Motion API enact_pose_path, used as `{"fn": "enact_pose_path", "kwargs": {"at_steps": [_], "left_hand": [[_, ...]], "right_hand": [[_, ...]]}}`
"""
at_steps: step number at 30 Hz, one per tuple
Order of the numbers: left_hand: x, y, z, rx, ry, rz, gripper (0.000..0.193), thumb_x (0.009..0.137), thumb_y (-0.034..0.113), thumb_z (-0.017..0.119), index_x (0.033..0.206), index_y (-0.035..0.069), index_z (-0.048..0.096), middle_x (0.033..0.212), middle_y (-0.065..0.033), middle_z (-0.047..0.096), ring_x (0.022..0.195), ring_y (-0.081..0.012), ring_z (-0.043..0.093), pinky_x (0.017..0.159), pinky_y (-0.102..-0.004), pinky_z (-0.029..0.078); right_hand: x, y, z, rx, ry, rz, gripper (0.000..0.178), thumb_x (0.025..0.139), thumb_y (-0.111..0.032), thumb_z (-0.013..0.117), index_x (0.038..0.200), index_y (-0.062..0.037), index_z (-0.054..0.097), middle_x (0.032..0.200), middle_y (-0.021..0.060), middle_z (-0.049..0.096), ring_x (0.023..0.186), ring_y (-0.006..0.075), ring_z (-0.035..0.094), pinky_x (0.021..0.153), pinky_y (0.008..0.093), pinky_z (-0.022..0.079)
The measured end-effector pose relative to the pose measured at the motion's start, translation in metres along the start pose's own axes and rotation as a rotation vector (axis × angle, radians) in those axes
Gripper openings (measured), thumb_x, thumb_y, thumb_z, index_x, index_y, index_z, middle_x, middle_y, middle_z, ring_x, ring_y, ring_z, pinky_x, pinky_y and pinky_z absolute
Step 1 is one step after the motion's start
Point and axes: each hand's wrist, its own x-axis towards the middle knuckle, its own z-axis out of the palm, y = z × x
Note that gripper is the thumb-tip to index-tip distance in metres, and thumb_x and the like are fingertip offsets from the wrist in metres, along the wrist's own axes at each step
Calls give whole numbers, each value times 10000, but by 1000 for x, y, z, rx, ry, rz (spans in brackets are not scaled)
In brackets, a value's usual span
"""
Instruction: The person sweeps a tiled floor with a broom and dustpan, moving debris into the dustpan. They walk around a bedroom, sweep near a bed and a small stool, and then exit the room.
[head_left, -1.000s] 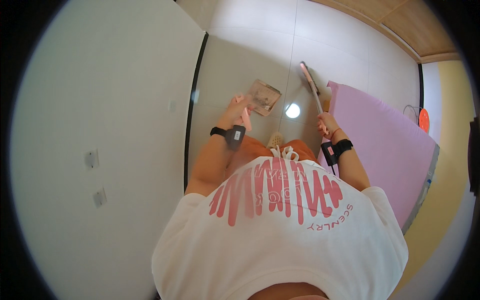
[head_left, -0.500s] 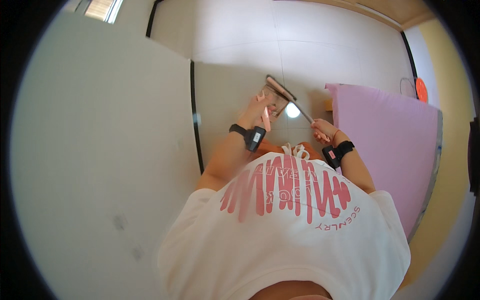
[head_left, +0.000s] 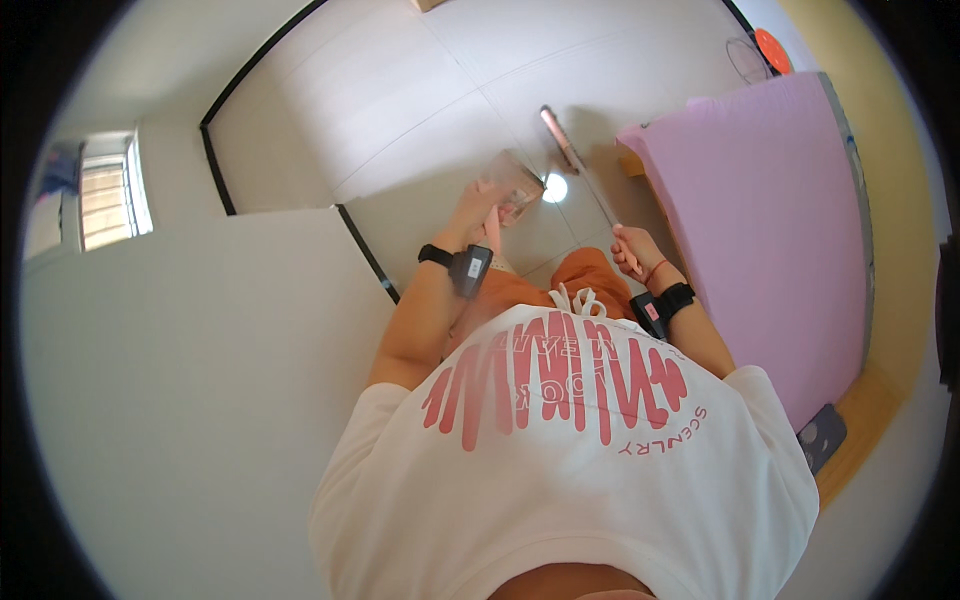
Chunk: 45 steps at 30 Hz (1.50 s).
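My left hand [head_left: 472,208] is closed round the pink handle of a dustpan with a see-through brownish pan [head_left: 518,186], held in front of my legs. The pan is a little smeared by motion. In my closed right hand [head_left: 641,252] is the handle end of a long, thin-handled brush [head_left: 602,200]. Its narrow head, pink with a dark edge, points away from me to the right of the dustpan, with a gap between the two. Whether the brush head touches the floor I cannot tell.
A pink-covered table or bed [head_left: 765,230] stands close by my right arm. At its far end is a round orange thing [head_left: 772,50] by the wall. Pale tiled floor [head_left: 400,110] spreads ahead. A white wall [head_left: 180,400] with a window [head_left: 112,190] rises at left.
The brush head has come away from the dustpan, where they overlapped before. The dustpan has shifted left, and the whole view has turned, bringing more of the window in.
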Motion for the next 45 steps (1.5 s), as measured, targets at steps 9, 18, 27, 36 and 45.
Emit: {"fn": "enact_pose_path", "kwargs": {"at_steps": [9, 18, 27, 36, 45], "left_hand": [[-42, 30, 5, 93, -48, 53, 417, 821, 290, 658, 1061, 50, 417, 843, -84, 548, 613, -117, 536, 486, -231, 456], [-77, 14, 32, 53, 45, 94, 343, 802, 262, 660, 994, 42, 481, 771, -53, 538, 612, -127, 536, 473, -248, 436], [-90, 33, 32, 29, -15, 121, 394, 816, 289, 659, 1021, 53, 419, 848, -59, 509, 679, -132, 555, 481, -230, 446], [-64, 73, 3, 166, -110, 100, 374, 830, 250, 636, 1044, 20, 433, 897, -88, 519, 714, -148, 563, 478, -235, 442], [-14, 126, 59, 334, -296, 43, 387, 822, 296, 644, 1016, 37, 433, 829, -74, 518, 693, -146, 560, 472, -236, 444]], "right_hand": [[14, -9, -25, 261, 24, 87, 263, 871, -291, 480, 698, -110, 398, 583, 14, 433, 441, 105, 409, 333, 184, 305], [-41, -5, 4, -262, -151, 253, 290, 889, -333, 454, 709, -107, 442, 590, 25, 492, 428, 119, 428, 317, 211, 287], [-83, -23, 27, -109, -243, 82, 188, 879, -277, 486, 847, -96, 447, 611, 3, 471, 434, 72, 423, 298, 178, 287], [-94, -18, 21, 231, -107, -196, 121, 870, -220, 519, 846, -103, 495, 610, -6, 461, 452, 69, 446, 329, 160, 316], [-72, -44, 10, 472, 55, -315, 149, 855, -229, 448, 776, -103, 437, 572, 3, 456, 448, 83, 443, 339, 179, 296]]}}
